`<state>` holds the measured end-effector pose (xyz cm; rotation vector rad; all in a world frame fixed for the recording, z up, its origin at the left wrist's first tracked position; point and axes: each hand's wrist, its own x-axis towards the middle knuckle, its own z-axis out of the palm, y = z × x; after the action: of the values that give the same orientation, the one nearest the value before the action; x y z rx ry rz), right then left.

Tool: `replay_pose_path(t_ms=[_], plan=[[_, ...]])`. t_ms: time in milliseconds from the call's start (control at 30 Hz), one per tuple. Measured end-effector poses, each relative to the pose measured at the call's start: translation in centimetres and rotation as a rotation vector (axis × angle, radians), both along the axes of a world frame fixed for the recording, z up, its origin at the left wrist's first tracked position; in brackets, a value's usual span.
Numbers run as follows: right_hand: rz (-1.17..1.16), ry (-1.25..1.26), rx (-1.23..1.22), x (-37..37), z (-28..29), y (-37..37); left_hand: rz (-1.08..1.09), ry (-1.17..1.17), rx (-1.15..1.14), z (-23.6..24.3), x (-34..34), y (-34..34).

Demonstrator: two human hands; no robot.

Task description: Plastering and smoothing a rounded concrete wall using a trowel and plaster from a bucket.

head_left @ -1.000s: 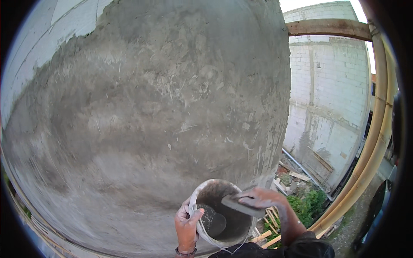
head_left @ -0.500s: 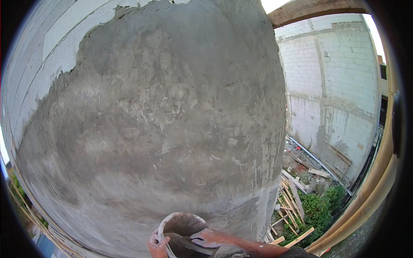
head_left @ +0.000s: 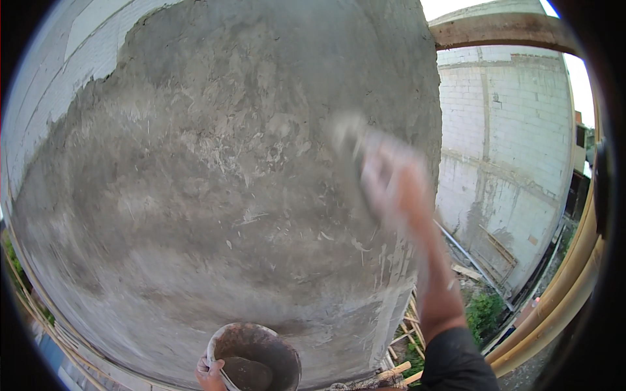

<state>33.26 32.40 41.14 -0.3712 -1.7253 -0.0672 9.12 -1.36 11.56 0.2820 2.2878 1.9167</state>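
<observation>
My left hand [head_left: 210, 375] is closed on the left rim of a grey-stained bucket [head_left: 282, 348] at the bottom of the view. Wet grey mortar [head_left: 249, 375] lies inside the bucket. Up at the wall, my right hand [head_left: 394, 179] is smeared by motion, its fingers wrapped round a plastering trowel [head_left: 349, 137]. The trowel is blurred too, and whether its blade touches the surface I cannot tell. In front of me stands the wall [head_left: 195, 195], coated in rough grey plaster.
Bare pale blocks [head_left: 98, 39] show at the plaster's upper left edge. A wooden beam [head_left: 502, 31] crosses at the upper right. Thick bamboo poles [head_left: 554, 313] curve along the right side. Below, bamboo pieces and green plants [head_left: 484, 313] lie before a far block wall [head_left: 502, 130].
My right hand has come out of the bucket with the trowel and risen to the plastered wall. The bucket and my left hand now appear farther left in view.
</observation>
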Motion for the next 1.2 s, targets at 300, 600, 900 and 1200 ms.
replay_pose_path(t_ms=[300,600,900,1200], plan=[[-0.638,-0.373,0.478,3.3,30.5,0.4,-0.054,-0.077,0.212,-2.5,-1.2,1.9],[-0.205,-0.648,0.638,5.2,31.5,4.8,-0.152,-0.175,0.274,-2.9,-2.0,1.9],[-0.703,-0.411,0.076,4.8,15.5,5.2,-0.152,-0.241,0.352,-2.0,-2.4,1.2],[-0.616,-0.303,-0.127,9.9,5.5,4.5,-0.282,-0.256,0.488,-0.4,-2.9,1.6]])
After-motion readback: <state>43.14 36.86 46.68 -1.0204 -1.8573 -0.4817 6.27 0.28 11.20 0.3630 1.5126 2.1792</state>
